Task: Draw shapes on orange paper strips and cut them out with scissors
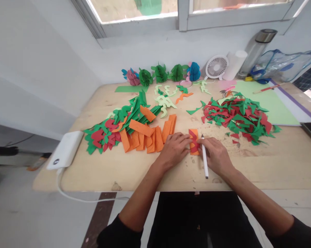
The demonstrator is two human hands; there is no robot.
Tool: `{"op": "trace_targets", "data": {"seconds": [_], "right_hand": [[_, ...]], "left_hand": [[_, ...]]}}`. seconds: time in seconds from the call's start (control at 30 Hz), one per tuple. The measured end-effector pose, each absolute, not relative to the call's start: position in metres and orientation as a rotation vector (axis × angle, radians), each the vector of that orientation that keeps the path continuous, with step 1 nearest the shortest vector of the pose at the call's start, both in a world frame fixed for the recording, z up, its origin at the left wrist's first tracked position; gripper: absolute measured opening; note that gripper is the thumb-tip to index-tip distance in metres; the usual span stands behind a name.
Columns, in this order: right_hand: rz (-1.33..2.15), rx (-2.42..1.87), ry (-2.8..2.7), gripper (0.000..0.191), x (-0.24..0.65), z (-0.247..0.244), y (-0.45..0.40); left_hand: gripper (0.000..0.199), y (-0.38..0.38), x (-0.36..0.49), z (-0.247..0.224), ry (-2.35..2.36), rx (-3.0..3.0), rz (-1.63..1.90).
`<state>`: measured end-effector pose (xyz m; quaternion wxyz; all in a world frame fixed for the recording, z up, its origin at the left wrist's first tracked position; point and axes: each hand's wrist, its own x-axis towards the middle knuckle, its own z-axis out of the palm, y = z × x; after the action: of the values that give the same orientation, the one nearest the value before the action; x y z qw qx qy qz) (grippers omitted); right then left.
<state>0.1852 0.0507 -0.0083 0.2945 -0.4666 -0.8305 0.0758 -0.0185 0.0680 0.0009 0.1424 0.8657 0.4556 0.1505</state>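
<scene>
A folded-looking orange paper strip (pixel 193 132) lies on the table in front of me, with a red wavy-edged paper cutout (pixel 195 148) on top of it. My left hand (pixel 175 148) holds them down from the left, fingers together and fingertips at the cutout's edge. From the right, my right hand (pixel 215 154) reaches the cutout with its fingertips while gripping a white pen (pixel 204 162), whose dark tip points away from me. Left of my left hand are several orange paper strips (pixel 141 130) and a stack of green paper strips (pixel 137 112).
Red and green cutouts (pixel 101 137) lie at the left, beside a white power bank (pixel 65 150) with a cable. Paper scraps (pixel 240 117) are heaped at the right. Along the wall stand paper honeycomb ornaments (pixel 160 73), a small fan (pixel 217 67) and a bottle (pixel 257 51).
</scene>
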Motion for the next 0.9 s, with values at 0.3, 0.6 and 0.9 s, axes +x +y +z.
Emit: {"op": "trace_targets", "data": {"seconds": [0.3,0.6,0.9], "right_hand": [[0.186,-1.244,-2.199,0.021,0.1841,-0.0094,0.0509],[0.181,-1.24,-2.205,0.024,0.1835,-0.0086,0.0518],[0.188,-1.244,-2.209,0.026,0.1832,-0.0083,0.0514]], "left_hand": [[0.03,0.0667,-0.0199,-0.0047,1.313,2.49,0.496],[0.03,0.0657,-0.0204,-0.0045,1.312,2.488,0.518],[0.032,0.066,-0.0203,-0.0048,1.307,2.446,0.533]]}}
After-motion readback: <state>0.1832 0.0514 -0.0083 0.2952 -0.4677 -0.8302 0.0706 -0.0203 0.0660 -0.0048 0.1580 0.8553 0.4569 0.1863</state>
